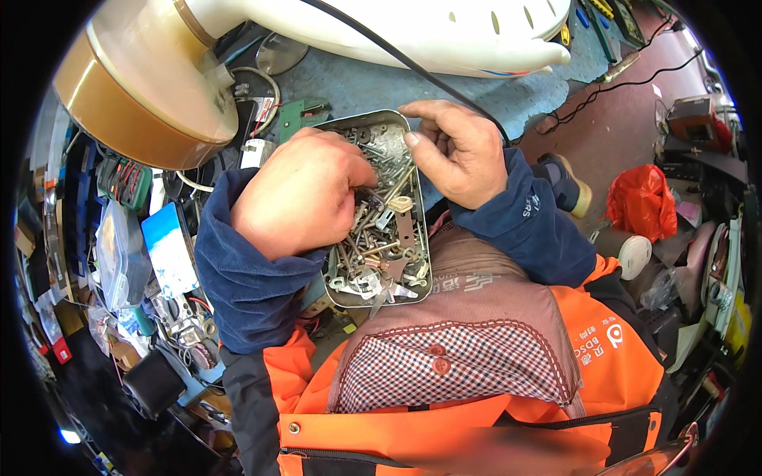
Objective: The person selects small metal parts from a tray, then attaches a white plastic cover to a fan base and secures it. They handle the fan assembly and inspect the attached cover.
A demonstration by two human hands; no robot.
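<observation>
A shallow metal tin [422, 210] with rounded corners lies in front of me, holding many loose screws, bolts and small metal parts. A brass-coloured piece [401, 204] and a flat brown metal strip [406, 228] lie on top of the heap. My left hand [298, 190] reaches over the tin's left side, fingers curled down into the screws. Its fingertips are mostly hidden, so I cannot make out what they pinch. At the far right corner, my right hand [460, 155] has its thumb and forefinger at the tin's rim, the other fingers bent.
A large cream and amber rounded appliance part [151, 87] and a white curved housing [381, 32] occupy the bench's far side. A black cable [397, 55] crosses above my hands. Clutter, including a clear plastic box [121, 254], fills the left. A red plastic bag [643, 202] sits right.
</observation>
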